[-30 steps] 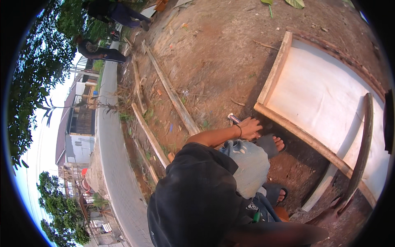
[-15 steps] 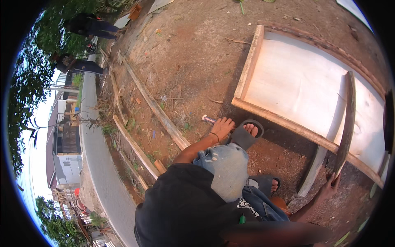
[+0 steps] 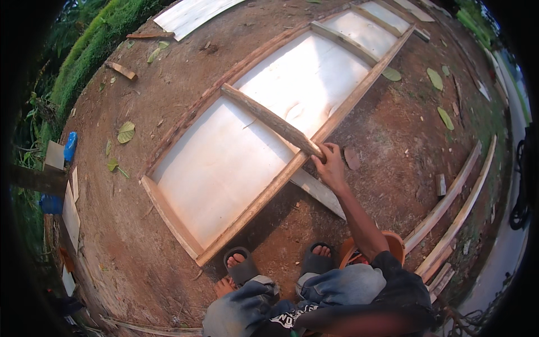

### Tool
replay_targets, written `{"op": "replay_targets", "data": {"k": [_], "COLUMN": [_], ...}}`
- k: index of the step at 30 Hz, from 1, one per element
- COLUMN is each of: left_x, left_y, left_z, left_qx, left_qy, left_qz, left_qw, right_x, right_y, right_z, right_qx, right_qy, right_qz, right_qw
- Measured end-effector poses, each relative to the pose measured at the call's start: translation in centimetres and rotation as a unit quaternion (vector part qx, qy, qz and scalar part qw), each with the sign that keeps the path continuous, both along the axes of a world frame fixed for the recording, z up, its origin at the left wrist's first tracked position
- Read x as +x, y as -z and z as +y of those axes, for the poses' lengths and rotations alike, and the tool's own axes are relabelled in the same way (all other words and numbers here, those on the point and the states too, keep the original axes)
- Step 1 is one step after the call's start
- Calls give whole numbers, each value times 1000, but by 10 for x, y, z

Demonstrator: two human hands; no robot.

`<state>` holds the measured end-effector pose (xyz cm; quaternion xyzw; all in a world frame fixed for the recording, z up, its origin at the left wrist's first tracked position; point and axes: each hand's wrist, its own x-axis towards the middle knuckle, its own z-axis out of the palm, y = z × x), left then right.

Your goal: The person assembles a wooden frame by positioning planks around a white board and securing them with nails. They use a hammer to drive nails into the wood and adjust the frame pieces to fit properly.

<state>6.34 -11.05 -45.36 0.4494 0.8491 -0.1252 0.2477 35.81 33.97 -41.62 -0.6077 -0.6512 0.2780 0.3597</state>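
Observation:
I am crouched at the edge of a large pale plywood panel [image 3: 224, 163] with a wooden frame [image 3: 264, 194], lying flat on bare earth. A rough brown wooden batten [image 3: 269, 121] lies slanted across the panel. My right hand [image 3: 330, 165] grips its near end where it meets the frame's long rail. My left hand is out of sight. My sandalled feet [image 3: 241, 265] stand just in front of the frame.
A pale loose board [image 3: 321, 195] sticks out from under the frame near my hand. An orange bucket [image 3: 394, 242] sits by my right knee. Long battens [image 3: 455, 205] lie on the right. A blue container [image 3: 70, 146] and scrap boards [image 3: 70, 216] lie at left.
The view has swung over the panel. A hand that was down on the earth by a small tool near my foot is gone; my right hand now holds the batten's end.

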Motion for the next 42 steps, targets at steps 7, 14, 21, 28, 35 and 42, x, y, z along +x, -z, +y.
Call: {"op": "replay_targets", "data": {"k": [7, 14, 21, 28, 35, 42], "left_x": [28, 71, 100, 74, 38, 12], "left_y": [-32, -46, -61, -71, -64, -2], "left_z": [-46, -56, -65, -61, 7, 153], "left_qx": [-16, -20, -37, -40, -35, -28], "left_qy": [-3, -36, -61, -74, -40, -58], "left_qz": [-35, -71, -101, -77, -50, -6], "left_qw": [999, 997, 992, 993, 997, 998], "right_x": [9, 18, 19, 2, 11, 13], "right_y": [18, 8, 12, 9, 13, 16], "right_z": [-8, 7, -2, -11, -7, -4], "right_qx": [-86, -97, -120, -146, -137, -196], "right_qy": [-56, -50, -23, -12, -11, -18], "right_qz": [68, 98, 188, 195, 224, 278], "right_qw": [992, 989, 975, 970, 965, 940]}}
